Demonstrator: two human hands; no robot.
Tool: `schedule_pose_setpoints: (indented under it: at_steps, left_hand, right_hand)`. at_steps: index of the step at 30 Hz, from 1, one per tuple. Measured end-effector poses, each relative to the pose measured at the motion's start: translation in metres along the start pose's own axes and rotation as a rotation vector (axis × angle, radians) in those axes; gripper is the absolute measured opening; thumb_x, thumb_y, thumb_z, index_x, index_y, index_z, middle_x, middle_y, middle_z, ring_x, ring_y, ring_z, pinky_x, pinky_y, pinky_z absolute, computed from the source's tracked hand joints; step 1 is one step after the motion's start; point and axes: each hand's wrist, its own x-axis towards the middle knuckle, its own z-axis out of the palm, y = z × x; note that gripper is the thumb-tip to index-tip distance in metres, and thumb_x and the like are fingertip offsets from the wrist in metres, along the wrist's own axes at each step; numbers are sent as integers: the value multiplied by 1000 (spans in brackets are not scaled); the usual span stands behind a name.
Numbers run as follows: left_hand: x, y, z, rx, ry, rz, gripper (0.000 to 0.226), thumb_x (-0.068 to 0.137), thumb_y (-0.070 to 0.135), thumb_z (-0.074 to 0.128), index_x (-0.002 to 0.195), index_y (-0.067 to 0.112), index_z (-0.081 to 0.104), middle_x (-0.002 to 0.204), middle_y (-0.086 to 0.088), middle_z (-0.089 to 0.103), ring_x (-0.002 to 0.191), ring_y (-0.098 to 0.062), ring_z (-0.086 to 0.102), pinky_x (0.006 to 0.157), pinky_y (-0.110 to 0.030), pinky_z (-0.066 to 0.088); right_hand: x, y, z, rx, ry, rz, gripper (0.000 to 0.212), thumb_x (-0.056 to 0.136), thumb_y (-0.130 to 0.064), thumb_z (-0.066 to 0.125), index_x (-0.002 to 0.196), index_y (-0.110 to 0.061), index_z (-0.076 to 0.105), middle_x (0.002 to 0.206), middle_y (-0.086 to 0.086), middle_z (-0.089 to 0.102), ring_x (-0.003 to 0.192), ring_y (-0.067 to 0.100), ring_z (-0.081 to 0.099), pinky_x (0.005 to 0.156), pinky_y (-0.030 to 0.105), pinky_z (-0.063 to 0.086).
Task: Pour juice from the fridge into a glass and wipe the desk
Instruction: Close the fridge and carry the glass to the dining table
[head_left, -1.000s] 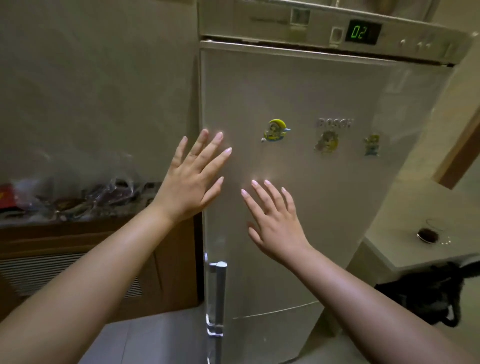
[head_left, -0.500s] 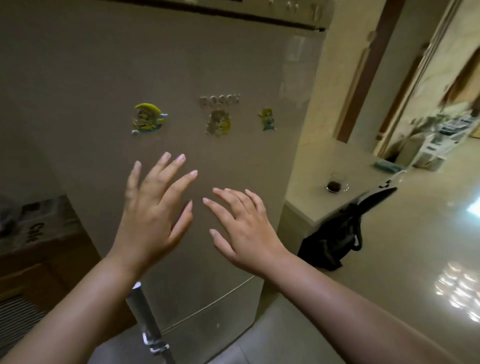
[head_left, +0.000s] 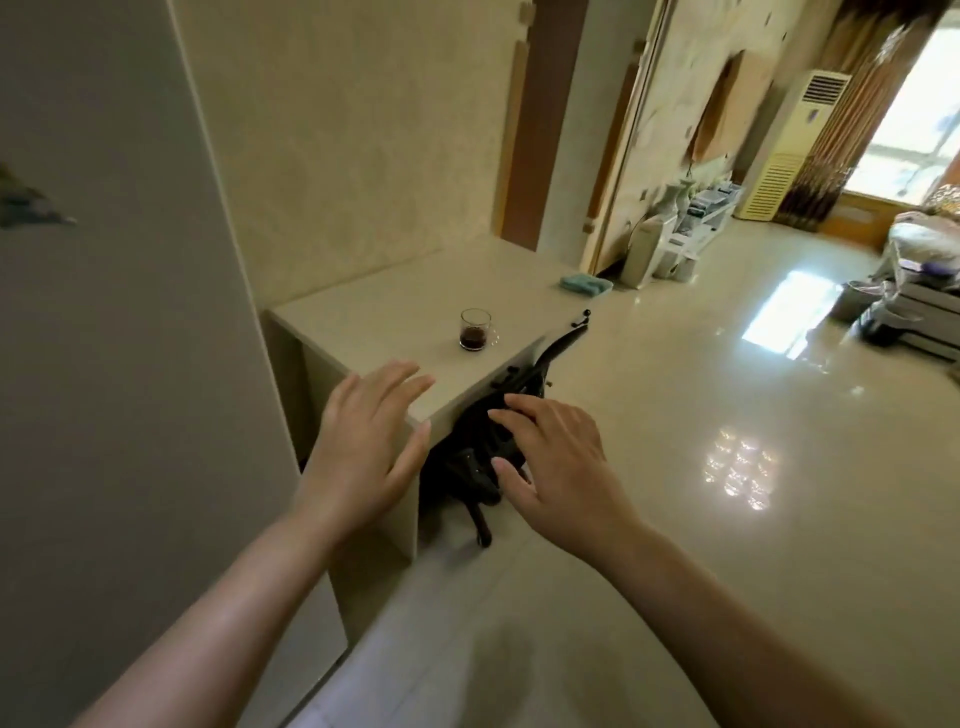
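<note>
A small clear glass (head_left: 475, 329) with dark juice in its bottom stands on the cream desk (head_left: 395, 317), near the front edge. A folded teal cloth (head_left: 586, 283) lies at the desk's far right corner. The fridge (head_left: 114, 364) fills the left side, its door closed. My left hand (head_left: 366, 449) hovers with fingers spread over the desk's near corner, holding nothing. My right hand (head_left: 558, 467) hangs beside it, fingers relaxed and empty, above a black chair.
A black office chair (head_left: 498, 431) is tucked under the desk's front. Glossy tiled floor (head_left: 727, 415) stretches right toward a room with an air conditioner (head_left: 800, 145), white shelves (head_left: 685, 228) and a bed (head_left: 924, 280).
The view has swung right, from the fridge door to the desk. Both hands left the fridge door and now hover near the desk corner, still empty.
</note>
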Motion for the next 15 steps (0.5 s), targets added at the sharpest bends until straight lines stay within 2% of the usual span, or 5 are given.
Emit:
schedule_pose_setpoints:
  at_steps: [6,9,13,15]
  left_hand:
    - [43,40,99,-155,-66,-119,54,91,51,29,138,27,39,145,5,39,134,-2,24,115,-42,14]
    - [67,37,138,-174,-87,-164,55,90,53,26,138,28,38,144,7,39,130,4,21,114,-37,14]
    - [109,14,193,-172,-121,-244,55,89,53,25,136,28,39,139,8,43,132,-8,33,113,-40,19]
    - [135,-1,222,-196,-115,-289,46,92,48,33,133,29,41,135,8,46,127,-9,38,111,-44,28]
  right_hand:
    - [-3,105,3,17,-65,80,49,89,-44,33,132,-25,43,138,-3,40,129,14,31,109,34,16]
    - [12,146,15,29,-87,85,47,90,-45,33,132,-26,42,138,-5,39,130,13,30,108,30,13]
    - [48,196,37,50,-119,107,49,89,-46,31,132,-26,41,139,-4,39,130,16,31,109,33,15]
    - [72,223,50,55,-136,113,46,90,-44,34,132,-26,40,139,-4,38,130,16,31,110,35,16]
